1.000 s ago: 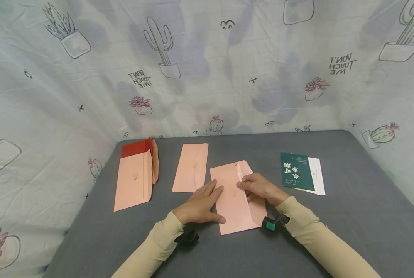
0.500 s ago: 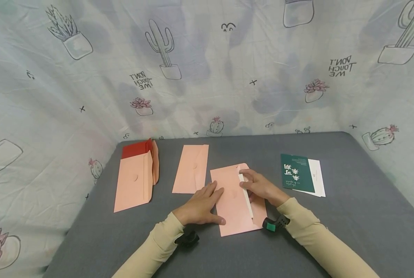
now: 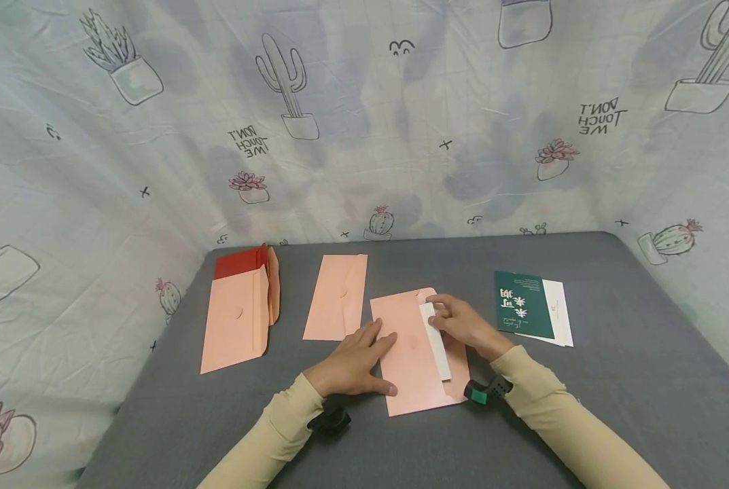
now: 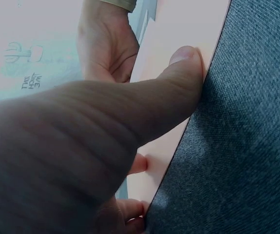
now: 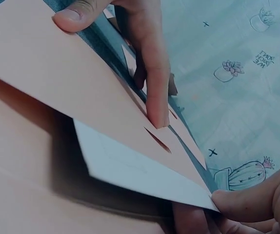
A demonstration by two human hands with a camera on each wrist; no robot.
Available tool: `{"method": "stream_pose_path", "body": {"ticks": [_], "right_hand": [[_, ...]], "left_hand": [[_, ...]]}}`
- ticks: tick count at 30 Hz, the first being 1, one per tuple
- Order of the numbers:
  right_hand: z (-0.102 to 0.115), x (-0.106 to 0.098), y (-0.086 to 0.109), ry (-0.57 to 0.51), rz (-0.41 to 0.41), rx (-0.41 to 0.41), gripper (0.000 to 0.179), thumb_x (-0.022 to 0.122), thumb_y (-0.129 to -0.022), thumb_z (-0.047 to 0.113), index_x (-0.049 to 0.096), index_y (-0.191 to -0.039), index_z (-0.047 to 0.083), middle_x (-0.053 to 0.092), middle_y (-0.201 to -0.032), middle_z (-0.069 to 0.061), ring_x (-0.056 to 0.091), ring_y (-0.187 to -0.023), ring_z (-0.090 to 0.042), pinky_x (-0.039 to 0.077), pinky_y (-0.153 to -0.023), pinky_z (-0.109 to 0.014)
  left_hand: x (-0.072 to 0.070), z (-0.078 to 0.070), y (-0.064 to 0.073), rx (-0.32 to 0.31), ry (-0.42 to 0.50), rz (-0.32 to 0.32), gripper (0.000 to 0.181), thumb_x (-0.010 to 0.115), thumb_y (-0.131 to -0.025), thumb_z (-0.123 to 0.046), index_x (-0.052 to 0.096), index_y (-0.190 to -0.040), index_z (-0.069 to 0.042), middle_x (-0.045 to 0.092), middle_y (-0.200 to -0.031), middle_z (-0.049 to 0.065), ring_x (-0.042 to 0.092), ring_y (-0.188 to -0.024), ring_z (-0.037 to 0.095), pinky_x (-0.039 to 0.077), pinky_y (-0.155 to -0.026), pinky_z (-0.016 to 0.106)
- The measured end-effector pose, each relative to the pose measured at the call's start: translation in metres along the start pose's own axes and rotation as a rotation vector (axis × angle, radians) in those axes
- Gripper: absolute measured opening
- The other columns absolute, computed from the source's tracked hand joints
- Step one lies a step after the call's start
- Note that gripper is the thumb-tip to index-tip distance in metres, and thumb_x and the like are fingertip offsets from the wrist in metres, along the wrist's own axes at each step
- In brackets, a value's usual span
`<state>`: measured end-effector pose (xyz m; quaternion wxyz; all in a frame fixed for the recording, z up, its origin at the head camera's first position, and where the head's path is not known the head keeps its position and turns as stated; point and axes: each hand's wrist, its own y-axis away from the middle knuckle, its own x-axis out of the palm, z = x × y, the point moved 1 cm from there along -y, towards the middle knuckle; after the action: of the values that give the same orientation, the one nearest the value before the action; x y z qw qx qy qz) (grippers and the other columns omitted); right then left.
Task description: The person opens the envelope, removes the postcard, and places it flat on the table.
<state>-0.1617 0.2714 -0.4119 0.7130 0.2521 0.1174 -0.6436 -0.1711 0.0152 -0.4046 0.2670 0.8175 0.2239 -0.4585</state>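
A pink envelope [image 3: 403, 373] lies on the table in the head view, its flap [image 3: 458, 363] unfolded to the right. My left hand [image 3: 353, 361] presses on its left edge, fingers spread and mostly straight. A white card [image 3: 435, 343] sticks partly out of the envelope's mouth; the rest of it is hidden inside. My right hand [image 3: 464, 327] pinches the card near its far end. In the right wrist view the thumb is on top of the card [image 5: 135, 168] and fingers are below. The left wrist view shows my left thumb [image 4: 184, 68] on the envelope's edge.
Another pink envelope [image 3: 335, 295] lies just left, behind my left hand. Further left are pink envelopes [image 3: 232, 326] overlapping a red one [image 3: 238, 263]. A green card [image 3: 523, 305] rests over white cards [image 3: 560, 312] at the right. A patterned curtain [image 3: 364, 136] stands behind the grey table [image 3: 413, 455].
The white card has slid rightward out of the envelope's mouth and shows a wider strip. My right hand has gone from the mouth's edge to the card, slightly rightward. The left hand stays.
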Motion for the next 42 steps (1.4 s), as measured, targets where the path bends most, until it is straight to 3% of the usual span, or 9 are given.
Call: {"method": "stream_pose_path", "body": {"ticks": [4, 6, 12, 17, 33, 42], "right_hand": [[-0.001, -0.001, 0.0, 0.012, -0.003, -0.003, 0.056, 0.059, -0.1, 0.018, 0.042, -0.151, 0.003, 0.07, -0.102, -0.011, 0.061, -0.113, -0.028, 0.043, -0.109, -0.057], [-0.002, -0.002, 0.0, 0.014, -0.004, -0.002, 0.056, 0.059, -0.1, 0.019, 0.042, -0.151, 0.003, 0.07, -0.102, -0.011, 0.061, -0.108, -0.026, 0.046, -0.105, -0.054], [-0.002, -0.003, -0.001, -0.023, 0.001, 0.01, 0.055, 0.06, -0.099, 0.018, 0.043, -0.15, 0.006, 0.071, -0.105, -0.014, 0.063, -0.085, -0.02, 0.054, -0.075, -0.036], [-0.001, -0.004, -0.001, -0.049, 0.009, 0.021, 0.056, 0.059, -0.1, 0.017, 0.04, -0.152, 0.006, 0.07, -0.098, -0.013, 0.061, -0.071, -0.018, 0.053, -0.063, -0.031], [-0.004, -0.009, -0.002, -0.071, -0.002, 0.032, 0.06, 0.059, -0.1, 0.015, 0.034, -0.154, 0.005, 0.066, -0.121, -0.023, 0.061, -0.079, -0.019, 0.053, -0.065, -0.032], [-0.004, -0.013, -0.001, -0.086, 0.005, 0.034, 0.062, 0.059, -0.1, 0.015, 0.032, -0.154, 0.004, 0.066, -0.106, -0.017, 0.058, -0.058, -0.016, 0.054, -0.058, -0.032]], "left_hand": [[0.0, -0.001, 0.001, -0.001, 0.001, 0.002, 0.097, 0.077, -0.084, -0.054, 0.031, -0.161, -0.017, 0.01, -0.171, 0.016, 0.013, -0.159, 0.036, 0.02, -0.125, 0.058], [0.0, -0.001, 0.002, -0.004, 0.001, 0.004, 0.097, 0.077, -0.084, -0.054, 0.03, -0.161, -0.017, 0.01, -0.171, 0.016, 0.012, -0.159, 0.036, 0.019, -0.125, 0.058], [-0.001, -0.001, 0.001, 0.0, 0.003, -0.002, 0.097, 0.077, -0.084, -0.054, 0.031, -0.16, -0.017, 0.011, -0.171, 0.016, 0.013, -0.159, 0.036, 0.02, -0.125, 0.058], [0.0, 0.0, 0.001, -0.001, 0.0, -0.002, 0.097, 0.077, -0.084, -0.054, 0.03, -0.161, -0.017, 0.01, -0.171, 0.016, 0.012, -0.159, 0.035, 0.019, -0.125, 0.057], [0.001, 0.0, 0.001, 0.008, -0.003, -0.002, 0.096, 0.077, -0.085, -0.054, 0.03, -0.161, -0.017, 0.01, -0.171, 0.016, 0.012, -0.159, 0.036, 0.019, -0.125, 0.057], [0.001, -0.001, 0.001, 0.022, -0.033, 0.014, 0.093, 0.075, -0.088, -0.05, 0.03, -0.161, -0.015, 0.013, -0.172, 0.011, 0.008, -0.16, 0.034, 0.019, -0.125, 0.058]]}}
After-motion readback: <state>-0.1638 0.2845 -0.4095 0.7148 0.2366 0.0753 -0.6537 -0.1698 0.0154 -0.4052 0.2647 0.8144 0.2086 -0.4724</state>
